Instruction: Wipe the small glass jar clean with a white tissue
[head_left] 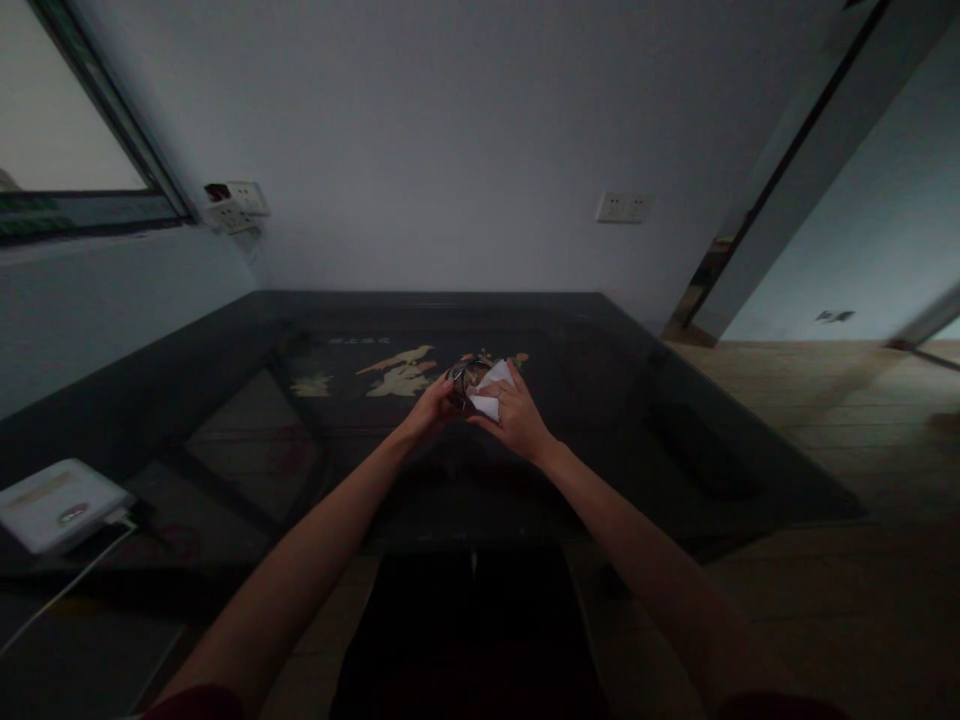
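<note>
Both arms reach out over a dark glass-topped table (pixel 615 440). My left hand (pixel 429 408) is closed around a small clear glass (pixel 463 381), holding it from the left side. My right hand (pixel 517 415) is closed on a white tissue (pixel 493 392), which is pressed against the glass on its right. The two hands meet at the middle of the table, a little above its surface. The lower part of the glass is hidden by the fingers.
A white flat device (pixel 58 503) with a cable lies at the table's left edge. Pale bird and plant motifs (pixel 397 372) show beneath the glass top. Wall sockets (pixel 624 207) sit on the far wall, more sockets (pixel 234 208) near the window. Wooden floor lies to the right.
</note>
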